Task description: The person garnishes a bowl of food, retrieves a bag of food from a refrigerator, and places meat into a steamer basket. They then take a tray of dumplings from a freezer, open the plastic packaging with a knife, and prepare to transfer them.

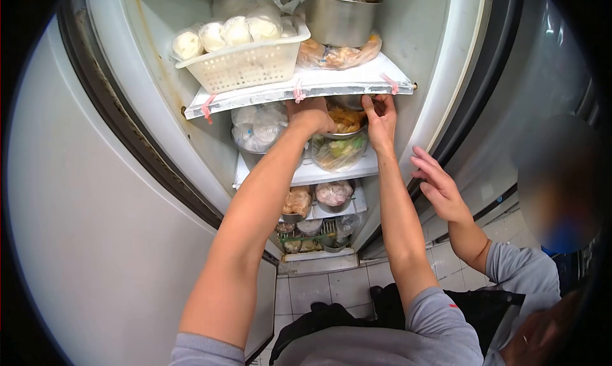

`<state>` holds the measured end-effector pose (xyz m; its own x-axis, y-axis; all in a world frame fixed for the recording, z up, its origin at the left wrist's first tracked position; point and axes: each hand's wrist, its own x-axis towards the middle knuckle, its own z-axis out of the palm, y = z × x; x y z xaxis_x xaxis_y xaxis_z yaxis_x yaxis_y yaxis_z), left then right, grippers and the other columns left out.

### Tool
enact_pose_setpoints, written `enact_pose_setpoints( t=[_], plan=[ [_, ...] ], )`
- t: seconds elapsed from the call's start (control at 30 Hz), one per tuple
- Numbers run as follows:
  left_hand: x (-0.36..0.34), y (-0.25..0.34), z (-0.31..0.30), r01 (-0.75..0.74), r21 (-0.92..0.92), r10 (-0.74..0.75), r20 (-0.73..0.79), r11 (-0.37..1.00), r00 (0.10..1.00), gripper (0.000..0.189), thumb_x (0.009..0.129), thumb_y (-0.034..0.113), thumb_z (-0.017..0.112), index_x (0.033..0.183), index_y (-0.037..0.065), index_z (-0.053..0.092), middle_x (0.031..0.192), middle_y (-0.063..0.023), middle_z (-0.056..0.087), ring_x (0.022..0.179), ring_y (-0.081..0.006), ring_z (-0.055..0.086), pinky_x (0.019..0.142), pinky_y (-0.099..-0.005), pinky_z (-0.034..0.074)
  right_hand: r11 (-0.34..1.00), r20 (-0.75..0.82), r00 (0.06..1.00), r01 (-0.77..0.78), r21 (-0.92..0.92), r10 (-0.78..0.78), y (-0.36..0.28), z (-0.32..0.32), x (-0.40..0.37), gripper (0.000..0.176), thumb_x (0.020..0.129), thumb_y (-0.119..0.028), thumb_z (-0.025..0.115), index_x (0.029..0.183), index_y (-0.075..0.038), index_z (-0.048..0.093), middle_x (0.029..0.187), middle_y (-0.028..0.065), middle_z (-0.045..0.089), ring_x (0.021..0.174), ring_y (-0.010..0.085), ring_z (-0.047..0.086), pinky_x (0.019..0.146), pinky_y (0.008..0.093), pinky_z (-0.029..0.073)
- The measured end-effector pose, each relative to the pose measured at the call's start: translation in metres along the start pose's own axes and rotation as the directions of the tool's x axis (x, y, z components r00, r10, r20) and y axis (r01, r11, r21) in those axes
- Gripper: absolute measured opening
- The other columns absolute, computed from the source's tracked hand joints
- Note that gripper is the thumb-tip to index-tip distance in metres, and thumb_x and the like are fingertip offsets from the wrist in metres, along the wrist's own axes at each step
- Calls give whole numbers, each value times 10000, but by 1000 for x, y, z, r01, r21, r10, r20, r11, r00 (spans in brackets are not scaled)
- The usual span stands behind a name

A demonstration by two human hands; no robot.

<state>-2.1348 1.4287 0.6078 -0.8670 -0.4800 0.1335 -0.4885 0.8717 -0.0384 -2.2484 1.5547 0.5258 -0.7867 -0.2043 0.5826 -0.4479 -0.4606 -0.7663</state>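
Reaching in under the fridge's upper shelf [280,99], my left hand [310,115] is at the left rim of a metal bowl [347,135] of orange-brown food [347,119]. Its fingertips are partly hidden. My right hand [380,122] is closed at the bowl's right side, thumb and fingers up by the shelf's underside. Beneath the bowl sits a clear plastic bag of green and pale food [339,150]. Left of my left hand is a container with white plastic bags [257,127].
A white basket [239,66] of wrapped white rolls and a steel pot [341,23] stand on the upper shelf. Lower shelves hold bagged food [334,193]. Another person's hand [438,184] is raised at the right. The open fridge door [108,207] stands left.
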Motion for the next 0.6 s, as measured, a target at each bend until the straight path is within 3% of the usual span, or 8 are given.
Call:
enact_pose_setpoints(
  t=[0.1, 0.2, 0.27, 0.3, 0.37, 0.5, 0.57, 0.6],
  plan=[
    [0, -2, 8, 26, -97, -36, -105, 995, 994, 743, 669, 519, 779, 1235, 58, 638, 1284, -148, 622, 1221, -274, 570, 1050, -379, 424, 999, 23, 999, 27, 33, -28, -9, 2, -1, 267, 905, -248, 738, 986, -68, 559, 983, 14, 628, 926, 103, 556, 844, 262, 422],
    [8, -10, 9, 48, -233, -44, 23, 971, 999, 584, 715, 444, 750, 1193, 117, 669, 1179, -139, 674, 1127, -288, 622, 964, -429, 474, 998, 35, 999, 27, 58, -29, -9, 3, -2, 268, 904, -247, 739, 972, -69, 551, 988, 17, 626, 923, 103, 556, 844, 262, 421],
    [8, -13, 10, 9, -296, -32, -74, 955, 997, 379, 747, 345, 707, 1059, 130, 710, 1082, -151, 696, 1041, -306, 648, 877, -451, 497, 999, 25, 1000, 17, 39, -18, -8, 3, -1, 268, 904, -247, 740, 971, -69, 549, 980, 15, 623, 916, 102, 554, 841, 262, 421],
    [5, -15, 11, 13, -295, -37, -74, 955, 997, 379, 747, 345, 707, 1059, 130, 710, 1082, -151, 696, 1041, -306, 648, 877, -451, 497, 1000, 14, 1000, 6, 19, -6, -7, 4, -2, 269, 903, -246, 740, 970, -70, 548, 972, 13, 621, 909, 102, 553, 838, 262, 421],
    [-11, -15, 9, -119, -314, 9, -330, 942, 944, 260, 757, 265, 668, 926, 71, 708, 1010, -162, 697, 1018, -311, 644, 848, -440, 502, 1000, 19, 1000, 20, 11, -20, 3, 3, 2, 273, 903, -247, 742, 966, -70, 542, 960, 11, 616, 894, 100, 546, 834, 263, 421],
    [-49, -21, 10, -115, -366, -33, -373, 923, 927, 182, 804, 202, 629, 847, 35, 691, 913, -161, 692, 923, -338, 653, 820, -457, 498, 995, 4, 998, 71, -76, -71, 11, 2, 4, 293, 896, -247, 749, 943, -72, 520, 903, 0, 591, 848, 96, 526, 797, 263, 427],
    [-78, -25, 16, -268, -230, -2, -764, 936, 646, 139, 838, 123, 610, 851, 6, 684, 859, -155, 693, 820, -352, 662, 767, -443, 504, 991, 29, 996, 90, -101, -87, 15, 3, 3, 296, 886, -231, 756, 935, -71, 512, 884, -3, 579, 833, 95, 519, 773, 260, 426],
    [-92, -28, 18, -258, -231, -7, -757, 938, 653, 139, 838, 123, 610, 851, 6, 684, 859, -155, 693, 820, -352, 662, 767, -443, 504, 985, 55, 993, 114, -131, -108, 17, 2, 1, 301, 876, -215, 763, 927, -70, 505, 865, -7, 567, 817, 95, 512, 749, 258, 426]
  ],
)
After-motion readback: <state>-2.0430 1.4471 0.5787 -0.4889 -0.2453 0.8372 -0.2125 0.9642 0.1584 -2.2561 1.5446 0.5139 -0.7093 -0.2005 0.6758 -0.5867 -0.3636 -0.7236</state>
